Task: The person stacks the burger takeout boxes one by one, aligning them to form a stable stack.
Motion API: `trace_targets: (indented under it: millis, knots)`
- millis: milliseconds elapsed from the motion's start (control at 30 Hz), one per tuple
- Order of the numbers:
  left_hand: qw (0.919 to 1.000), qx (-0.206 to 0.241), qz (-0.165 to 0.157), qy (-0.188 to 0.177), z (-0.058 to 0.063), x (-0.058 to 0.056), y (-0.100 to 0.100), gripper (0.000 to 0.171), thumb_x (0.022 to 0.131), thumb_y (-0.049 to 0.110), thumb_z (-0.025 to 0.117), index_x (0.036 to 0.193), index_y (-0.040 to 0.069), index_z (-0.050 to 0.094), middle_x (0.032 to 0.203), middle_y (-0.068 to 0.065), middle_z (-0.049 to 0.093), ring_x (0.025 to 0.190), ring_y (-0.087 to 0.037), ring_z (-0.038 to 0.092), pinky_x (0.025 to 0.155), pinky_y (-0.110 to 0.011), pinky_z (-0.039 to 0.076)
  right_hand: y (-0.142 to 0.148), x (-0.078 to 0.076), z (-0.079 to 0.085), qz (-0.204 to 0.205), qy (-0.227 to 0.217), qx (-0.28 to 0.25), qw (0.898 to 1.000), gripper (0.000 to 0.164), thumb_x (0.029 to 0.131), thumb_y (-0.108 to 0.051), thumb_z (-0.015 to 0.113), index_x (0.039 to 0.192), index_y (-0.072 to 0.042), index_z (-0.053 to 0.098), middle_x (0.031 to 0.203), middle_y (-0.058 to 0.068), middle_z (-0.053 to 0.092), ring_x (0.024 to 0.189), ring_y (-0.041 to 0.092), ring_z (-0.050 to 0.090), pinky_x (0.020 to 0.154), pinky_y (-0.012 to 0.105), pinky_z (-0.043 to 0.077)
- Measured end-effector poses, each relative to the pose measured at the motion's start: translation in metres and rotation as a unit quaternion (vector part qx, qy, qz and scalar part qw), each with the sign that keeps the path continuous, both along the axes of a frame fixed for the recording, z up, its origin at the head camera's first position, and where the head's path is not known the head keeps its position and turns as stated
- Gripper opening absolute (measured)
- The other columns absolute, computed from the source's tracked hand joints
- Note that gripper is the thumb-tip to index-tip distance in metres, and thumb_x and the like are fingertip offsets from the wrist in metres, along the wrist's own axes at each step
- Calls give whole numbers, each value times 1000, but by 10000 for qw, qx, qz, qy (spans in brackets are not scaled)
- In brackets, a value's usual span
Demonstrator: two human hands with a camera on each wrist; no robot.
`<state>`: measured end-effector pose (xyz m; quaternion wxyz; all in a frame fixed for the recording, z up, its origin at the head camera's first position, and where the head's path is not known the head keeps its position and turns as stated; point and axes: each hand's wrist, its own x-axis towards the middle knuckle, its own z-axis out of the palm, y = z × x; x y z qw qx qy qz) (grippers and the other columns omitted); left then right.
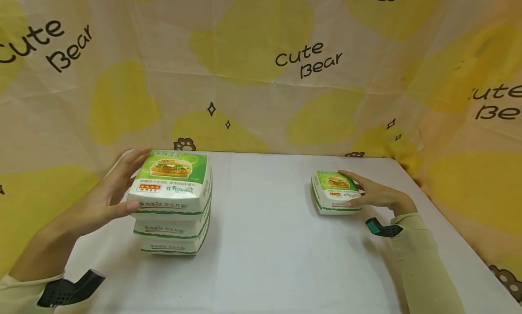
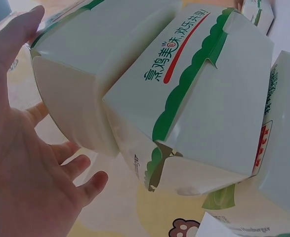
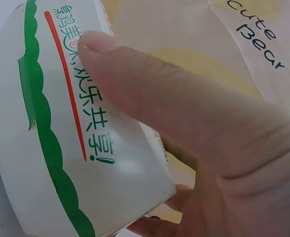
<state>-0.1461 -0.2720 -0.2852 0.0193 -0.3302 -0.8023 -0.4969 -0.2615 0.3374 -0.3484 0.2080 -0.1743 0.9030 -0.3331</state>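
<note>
Head view shows the person's left hand [image 1: 98, 203], thumb and fingers spread wide, gripping the top green-and-white square cardboard burger box [image 1: 173, 180], which sits above two matching cardboard boxes [image 1: 173, 230] in a slightly uneven stack on the left of the white table [image 1: 261, 259]. Well apart, towards the table's right side, the right hand [image 1: 377, 194] pinches a single green-and-white cardboard burger box [image 1: 332, 197], thumb at its near side, fingers behind; whether that box touches the table cannot be told.
</note>
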Motion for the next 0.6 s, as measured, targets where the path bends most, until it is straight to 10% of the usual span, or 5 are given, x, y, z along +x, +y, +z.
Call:
trace_targets:
  millis: [600]
  knots:
    - [9996,-150,-79,-204,-2,0,-2,91,86,5,62,157,20,6,162,-7,6,142,-7,19,100,-5,25,-3,-2,-1,42,-50,59,10000,102,80,-32,74,157,-23,7,158,22,15,128,36,34,97,45,35]
